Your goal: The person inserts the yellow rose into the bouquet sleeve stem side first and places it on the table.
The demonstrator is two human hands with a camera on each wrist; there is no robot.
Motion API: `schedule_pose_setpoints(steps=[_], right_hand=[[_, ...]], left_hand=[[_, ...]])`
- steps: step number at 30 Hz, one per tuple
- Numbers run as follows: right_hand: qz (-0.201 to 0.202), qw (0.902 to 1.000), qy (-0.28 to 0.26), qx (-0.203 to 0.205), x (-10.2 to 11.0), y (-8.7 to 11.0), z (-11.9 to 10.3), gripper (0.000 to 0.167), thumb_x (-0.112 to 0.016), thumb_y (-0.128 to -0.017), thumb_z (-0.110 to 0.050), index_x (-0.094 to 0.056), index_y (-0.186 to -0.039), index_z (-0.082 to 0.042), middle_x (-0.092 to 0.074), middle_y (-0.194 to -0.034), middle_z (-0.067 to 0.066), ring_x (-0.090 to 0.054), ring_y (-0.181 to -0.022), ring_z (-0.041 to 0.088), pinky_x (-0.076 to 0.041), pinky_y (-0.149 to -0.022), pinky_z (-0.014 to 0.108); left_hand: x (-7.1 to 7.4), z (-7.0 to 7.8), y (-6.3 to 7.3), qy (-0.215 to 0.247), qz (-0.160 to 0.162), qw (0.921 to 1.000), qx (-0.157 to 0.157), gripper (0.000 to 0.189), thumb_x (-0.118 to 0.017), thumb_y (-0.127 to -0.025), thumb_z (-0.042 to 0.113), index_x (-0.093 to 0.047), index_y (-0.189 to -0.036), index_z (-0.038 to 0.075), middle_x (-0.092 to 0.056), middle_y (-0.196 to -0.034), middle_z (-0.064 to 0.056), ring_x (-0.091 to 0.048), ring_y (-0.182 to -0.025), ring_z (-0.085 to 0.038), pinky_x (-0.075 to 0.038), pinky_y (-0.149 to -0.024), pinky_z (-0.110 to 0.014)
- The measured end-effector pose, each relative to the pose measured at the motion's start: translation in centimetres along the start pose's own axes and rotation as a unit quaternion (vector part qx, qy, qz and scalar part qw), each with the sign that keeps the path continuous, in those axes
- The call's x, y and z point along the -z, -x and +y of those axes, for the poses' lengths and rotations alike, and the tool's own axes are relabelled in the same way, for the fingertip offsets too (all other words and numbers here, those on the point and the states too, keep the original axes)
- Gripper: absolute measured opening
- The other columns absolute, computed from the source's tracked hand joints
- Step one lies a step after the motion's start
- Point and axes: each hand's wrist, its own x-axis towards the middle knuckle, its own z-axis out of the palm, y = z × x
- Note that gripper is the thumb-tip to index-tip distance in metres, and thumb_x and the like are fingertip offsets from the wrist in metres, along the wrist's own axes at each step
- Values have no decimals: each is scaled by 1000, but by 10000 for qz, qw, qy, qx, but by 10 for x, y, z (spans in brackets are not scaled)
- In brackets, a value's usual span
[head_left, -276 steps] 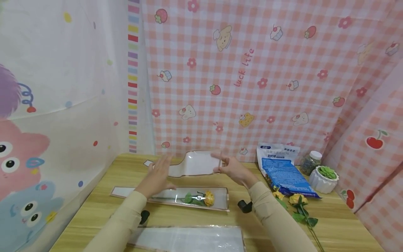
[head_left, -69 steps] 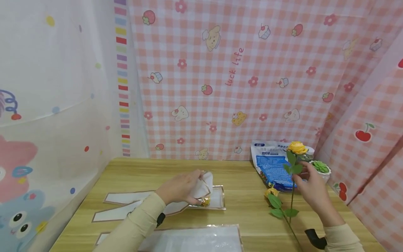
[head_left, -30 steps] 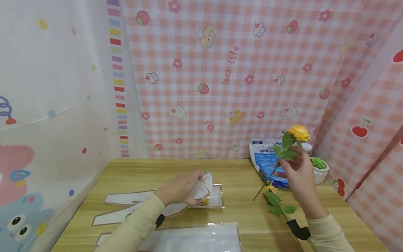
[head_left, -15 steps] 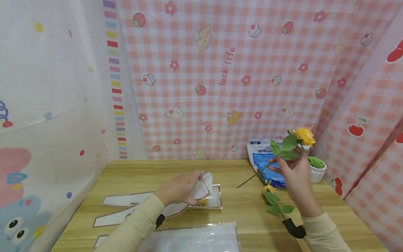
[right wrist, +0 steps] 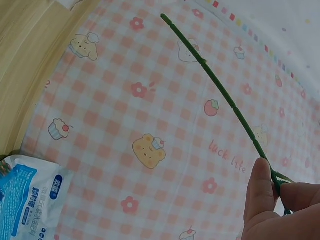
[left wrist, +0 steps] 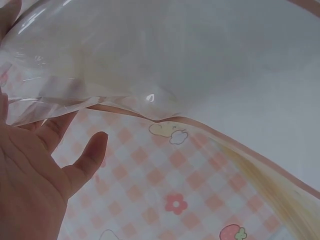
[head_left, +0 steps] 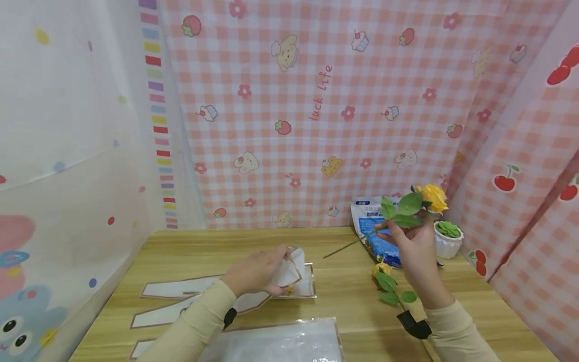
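In the head view, my left hand (head_left: 258, 269) grips a white flower sleeve (head_left: 289, 269) with a brown edge near its wide end, which bulges and stands up off the table. Its clear film (left wrist: 125, 65) lies over the fingers in the left wrist view, the thumb apart. My right hand (head_left: 418, 259) pinches the stem (head_left: 346, 248) of a yellow rose (head_left: 434, 197) just below its leaves. The stem slants down and left toward the sleeve, its end (right wrist: 165, 19) free in the right wrist view. Partly hidden below the held sleeve lies another sleeve (head_left: 309, 281) with a yellow rose inside.
A second loose rose (head_left: 382, 270) lies under my right forearm. Behind it are a blue and white bag (head_left: 368, 223) and a white pot with a succulent (head_left: 449, 239). More sleeves (head_left: 276, 344) lie at the table's front. A checked cloth (head_left: 271, 141) hangs behind.
The back sleeve has come forward into my left hand. My right hand has picked up a rose, moved left and swung its stem from upright to pointing left. The left hand has lately kept still.
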Motion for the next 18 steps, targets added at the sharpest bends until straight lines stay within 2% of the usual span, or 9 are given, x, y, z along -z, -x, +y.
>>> schedule_pose_setpoints(steps=[7,11,18], right_hand=[[-281,9993,-256,-32,-9,1,2,65,-56,-102,-3,-21,-154,-19,-61,-109,9,-72,-94,17,-57,-84,36],[-306,9989,-359,-16,-12,2,3,62,-56,-102,-3,-23,-153,-18,-59,-112,9,-72,-95,16,-57,-85,36],[-164,9990,-282,-292,-18,3,3,50,-58,-102,-7,-27,-141,-14,-57,-114,8,-72,-93,13,-58,-82,33]], left_hand=[[1,-1,-1,200,86,9997,-62,70,-86,-77,43,-45,-123,9,-61,-99,0,-52,-73,-5,-45,-61,-19],[2,0,-1,35,104,9999,-63,70,-86,-76,45,-45,-122,10,-59,-93,3,-51,-72,-5,-45,-62,-20],[3,2,1,78,52,10000,-22,72,-87,-76,45,-46,-121,9,-60,-98,1,-51,-74,-6,-45,-65,-22]])
